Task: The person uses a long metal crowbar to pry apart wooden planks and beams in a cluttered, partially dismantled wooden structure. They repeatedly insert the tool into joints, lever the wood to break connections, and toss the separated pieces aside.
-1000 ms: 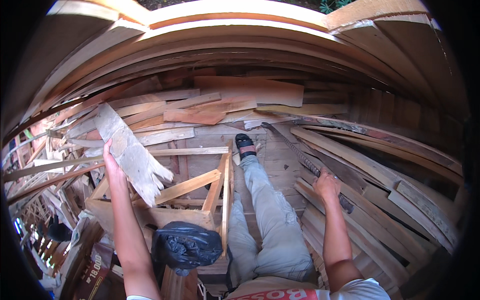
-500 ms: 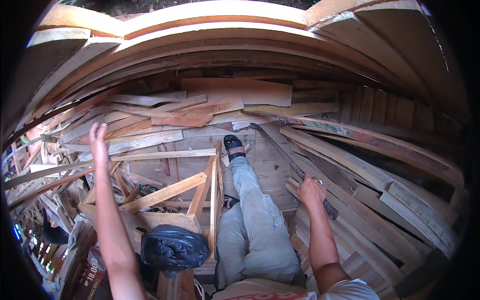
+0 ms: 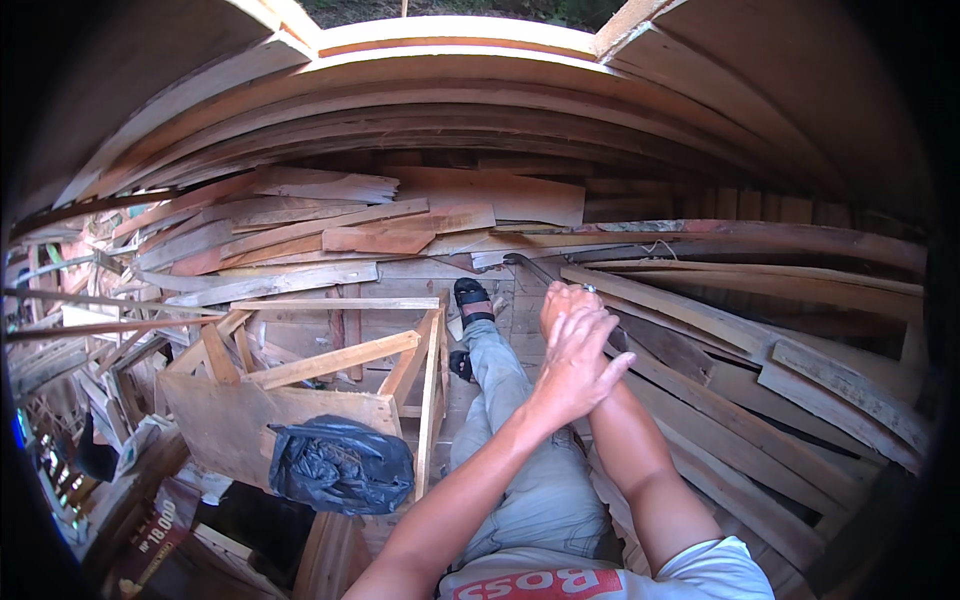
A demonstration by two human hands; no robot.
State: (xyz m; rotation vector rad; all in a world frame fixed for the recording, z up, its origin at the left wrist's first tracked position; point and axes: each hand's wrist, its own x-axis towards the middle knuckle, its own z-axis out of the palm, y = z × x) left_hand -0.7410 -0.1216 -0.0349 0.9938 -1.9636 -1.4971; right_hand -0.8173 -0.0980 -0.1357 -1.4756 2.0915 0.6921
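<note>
My left hand (image 3: pixel 583 368) lies across my right hand (image 3: pixel 562 298) in front of me, above my grey-trousered leg (image 3: pixel 505 390). The left hand's fingers are spread and hold nothing. My right hand is curled under it, a ring showing on one finger, and I see nothing in it. Both hands hover over long planks (image 3: pixel 700 330) that slope along my right side. My foot in a black sandal (image 3: pixel 471 296) rests on boards just beyond the hands.
An open wooden frame with a plywood side (image 3: pixel 330 362) stands at my left, a black plastic bag (image 3: pixel 340 465) against it. Stacked boards and offcuts (image 3: pixel 380 215) fill the back and left. A curved wall of long planks (image 3: pixel 500 90) rises ahead.
My left hand let go of the pale board it held up at the left and swung right onto my right hand, which lifted off the planks.
</note>
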